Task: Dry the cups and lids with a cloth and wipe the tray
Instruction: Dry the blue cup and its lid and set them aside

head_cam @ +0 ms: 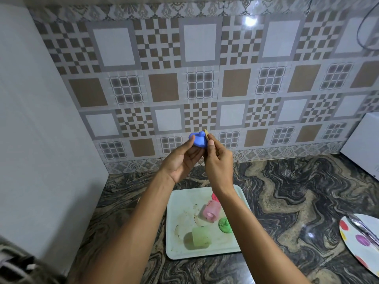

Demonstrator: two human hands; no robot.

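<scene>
Tray (170, 232) nearest, on counter (287, 191), surface stained. Green cup (201, 239), pink cup (211, 211) and green lid (224, 225) rest on it, likely parked awaiting drying. Farther up, both hands raised toward eye line, probably for close inspection. Left hand (182, 160) cradles blue lid (198, 139), fingers curled under it. Right hand (219, 160) pinches thin tan piece (206, 133) against lid edge; cloth or stick, cannot tell. Tiled wall (201, 83) behind.

Both forearms are bare down to the left hand (183, 159) and right hand (219, 163).
</scene>
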